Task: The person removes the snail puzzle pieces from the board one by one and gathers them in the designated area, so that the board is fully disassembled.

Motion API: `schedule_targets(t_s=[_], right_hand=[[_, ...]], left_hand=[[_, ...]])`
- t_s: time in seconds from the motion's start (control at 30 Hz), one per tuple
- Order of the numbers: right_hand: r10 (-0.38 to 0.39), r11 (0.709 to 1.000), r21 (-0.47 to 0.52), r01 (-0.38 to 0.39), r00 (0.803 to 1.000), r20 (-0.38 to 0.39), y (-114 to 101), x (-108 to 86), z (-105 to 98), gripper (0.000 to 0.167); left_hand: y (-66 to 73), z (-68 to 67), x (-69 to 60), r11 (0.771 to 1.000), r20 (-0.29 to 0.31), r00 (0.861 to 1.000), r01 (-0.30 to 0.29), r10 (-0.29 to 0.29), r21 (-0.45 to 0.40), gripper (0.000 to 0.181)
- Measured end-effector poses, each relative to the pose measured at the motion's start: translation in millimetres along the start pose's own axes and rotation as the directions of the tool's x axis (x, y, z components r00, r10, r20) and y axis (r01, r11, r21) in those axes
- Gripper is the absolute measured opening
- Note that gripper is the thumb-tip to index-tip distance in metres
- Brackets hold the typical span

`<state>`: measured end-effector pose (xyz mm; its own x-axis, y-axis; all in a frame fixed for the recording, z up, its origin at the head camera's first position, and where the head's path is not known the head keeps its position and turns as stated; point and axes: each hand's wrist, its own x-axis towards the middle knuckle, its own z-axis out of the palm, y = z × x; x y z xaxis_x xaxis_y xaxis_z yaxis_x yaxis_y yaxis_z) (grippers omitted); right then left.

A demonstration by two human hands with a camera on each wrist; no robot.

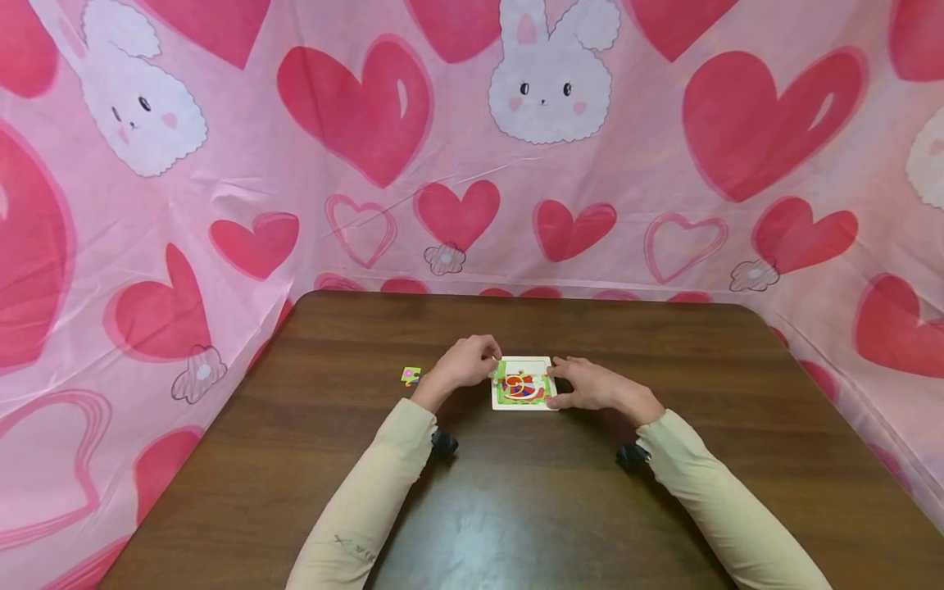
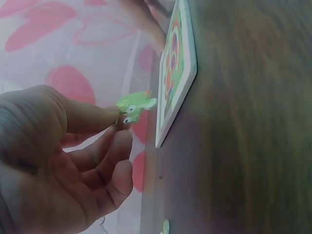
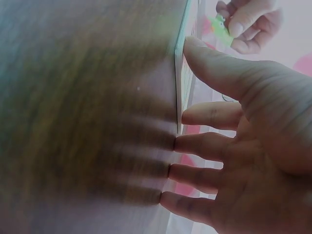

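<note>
My left hand (image 1: 466, 361) pinches a green puzzle piece (image 2: 136, 106) between thumb and fingertips, just above the left edge of a puzzle board. The piece has two printed eyes and a rounded tab. The white-rimmed puzzle board (image 1: 524, 407) lies flat on the table, its lower part filled with a colourful red, blue and green picture and a pale area at its upper part. On the board's right side rests my right hand (image 1: 590, 384), fingers spread, its thumb and index finger touching the rim and the other fingertips on the table.
A loose green and pink puzzle piece (image 1: 410, 374) lies on the table left of my left hand, partly hidden by the wrist. Beneath everything is a brown wooden table (image 1: 509, 508). A pink cloth (image 1: 627, 164) with hearts and rabbits hangs behind and beside it.
</note>
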<state>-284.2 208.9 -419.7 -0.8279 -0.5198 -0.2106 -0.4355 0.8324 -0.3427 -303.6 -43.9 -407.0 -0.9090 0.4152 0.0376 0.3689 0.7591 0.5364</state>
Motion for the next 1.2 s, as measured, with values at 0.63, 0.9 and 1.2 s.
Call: schedule_targets(t_s=[0.63, 0.9, 1.2], right_hand=[[-0.008, 1.0, 0.008, 0.008, 1.0, -0.006, -3.4, -3.2, -0.9, 0.062], [-0.001, 1.0, 0.016, 0.001, 1.0, -0.002, -3.2, -1.9, -0.1, 0.062], [0.014, 1.0, 0.014, -0.014, 1.0, 0.002, -2.6, -2.3, -1.7, 0.065]], left_hand=[[-41.5, -21.5, -12.9, 0.998, 0.056, 0.996, 0.062, -0.064, 0.031, 0.008], [-45.6, -21.7, -13.7, 0.995, 0.101, 0.991, 0.085, -0.09, 0.052, 0.007], [-45.6, -20.2, -11.9, 0.993, 0.082, 0.992, 0.085, -0.092, 0.075, 0.006]])
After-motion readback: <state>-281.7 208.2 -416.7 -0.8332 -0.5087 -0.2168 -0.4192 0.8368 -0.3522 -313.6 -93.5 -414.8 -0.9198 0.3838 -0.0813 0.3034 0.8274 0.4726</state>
